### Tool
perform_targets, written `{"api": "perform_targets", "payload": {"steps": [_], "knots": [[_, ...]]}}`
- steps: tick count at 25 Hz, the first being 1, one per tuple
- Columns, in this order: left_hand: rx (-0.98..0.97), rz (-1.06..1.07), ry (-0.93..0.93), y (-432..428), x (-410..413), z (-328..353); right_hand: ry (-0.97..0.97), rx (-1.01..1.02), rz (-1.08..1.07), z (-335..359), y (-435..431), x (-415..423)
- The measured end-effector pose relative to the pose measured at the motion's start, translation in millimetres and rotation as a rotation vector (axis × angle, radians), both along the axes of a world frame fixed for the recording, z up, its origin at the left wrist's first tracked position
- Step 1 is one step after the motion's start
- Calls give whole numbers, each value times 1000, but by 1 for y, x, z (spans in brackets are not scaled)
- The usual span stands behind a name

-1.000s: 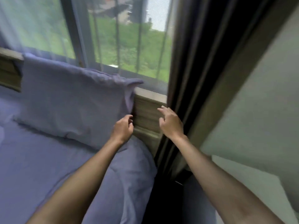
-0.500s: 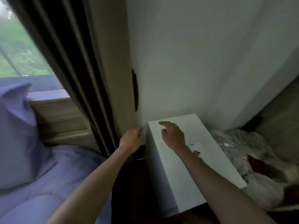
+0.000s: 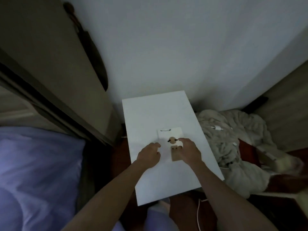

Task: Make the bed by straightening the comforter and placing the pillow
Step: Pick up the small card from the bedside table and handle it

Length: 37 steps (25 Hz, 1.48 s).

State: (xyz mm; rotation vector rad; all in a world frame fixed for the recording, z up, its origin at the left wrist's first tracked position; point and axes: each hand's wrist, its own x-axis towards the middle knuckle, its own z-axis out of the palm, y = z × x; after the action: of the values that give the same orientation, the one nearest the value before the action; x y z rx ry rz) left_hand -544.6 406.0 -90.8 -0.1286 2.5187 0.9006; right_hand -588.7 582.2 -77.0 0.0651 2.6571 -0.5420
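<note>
A person stands at the bedside, both forearms reaching forward over a white bedside cabinet (image 3: 166,172) wedged between the bed and the wall. The left hand (image 3: 148,155) hovers low over the cabinet top with its fingers loosely curled and clamped on nothing. The right hand (image 3: 190,150) reaches with fingers extended toward a small white card (image 3: 170,133) that carries a round tan piece (image 3: 171,140) and a brown tag (image 3: 175,154); whether those fingers touch the card or merely hang above it cannot be told from this blurred view. Both hands converge on the card — a sign, in all likelihood, that the person is about to handle it rather than the bedding.

The comforter (image 3: 38,172), lilac-blue, lies spread on the bed at lower left, well apart from either hand; what shows of it looks largely flat, with soft folds. The pillow is out of view, so its placement cannot be judged here.

To the right of the cabinet a crumpled cream blanket (image 3: 233,147) sits heaped on the floor with a white charging cable (image 3: 218,127) draped across it. Behind, a dark curtain (image 3: 55,104) hangs along the left — drawn aside against the plain white wall (image 3: 183,47).
</note>
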Motion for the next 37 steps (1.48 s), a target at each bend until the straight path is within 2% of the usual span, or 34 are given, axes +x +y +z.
{"api": "perform_targets", "payload": {"steps": [6,9,14,18,22,25,29,37], "knots": [[-28,162,-116,51,-11,-28,-143,-55,37,-38,37,-18],[-20,216,-174,62,-13,-38,-155,-114,-3,-51,36,-17],[62,448,-180,70,-18,-43,-72,-256,-246,-55,30,-22],[147,597,-189,55,-26,-45,-178,-470,-502,-58,33,-32],[336,687,-151,25,-36,-28,-234,-705,-613,-52,30,-40],[554,691,-149,-3,-47,4,-275,-934,-577,-23,16,-56],[721,676,-9,-42,-77,84,-168,-1103,-402,51,-8,-89],[834,503,503,-80,-116,287,297,-1253,-76,256,-51,-130]]}}
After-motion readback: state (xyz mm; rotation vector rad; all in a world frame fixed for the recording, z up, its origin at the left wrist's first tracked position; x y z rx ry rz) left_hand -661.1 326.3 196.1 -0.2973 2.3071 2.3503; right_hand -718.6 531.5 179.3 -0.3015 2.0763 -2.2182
